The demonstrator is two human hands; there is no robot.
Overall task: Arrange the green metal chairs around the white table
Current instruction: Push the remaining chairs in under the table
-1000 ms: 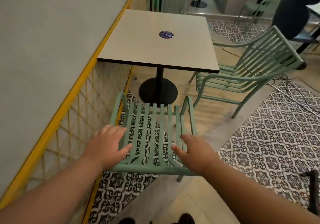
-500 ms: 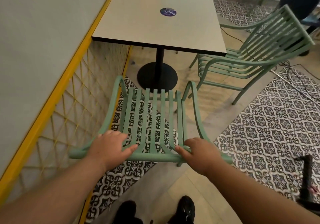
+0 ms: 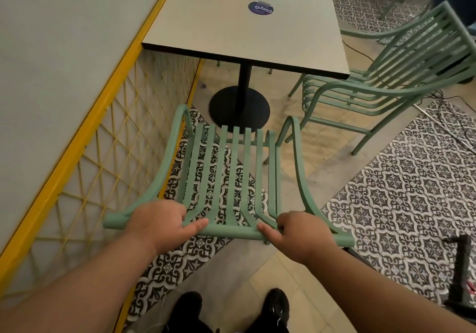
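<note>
A green metal chair (image 3: 226,168) stands right in front of me, seen from behind and above, its slatted seat facing the white square table (image 3: 247,23). My left hand (image 3: 162,220) grips the top rail of its backrest on the left. My right hand (image 3: 298,232) grips the same rail on the right, thumb along the bar. A second green chair (image 3: 401,62) stands at the table's right side, turned at an angle. The table rests on a black post with a round black base (image 3: 239,107).
A wall with a yellow band and yellow mesh (image 3: 108,137) runs close along the left. Cables (image 3: 443,116) trail over the patterned floor tiles at right. A black object (image 3: 461,268) stands at lower right. My black shoes (image 3: 275,307) are just behind the chair.
Both hands have closed round the chair's top rail, and the chair and table now appear nearer and larger as I lean in over the backrest.
</note>
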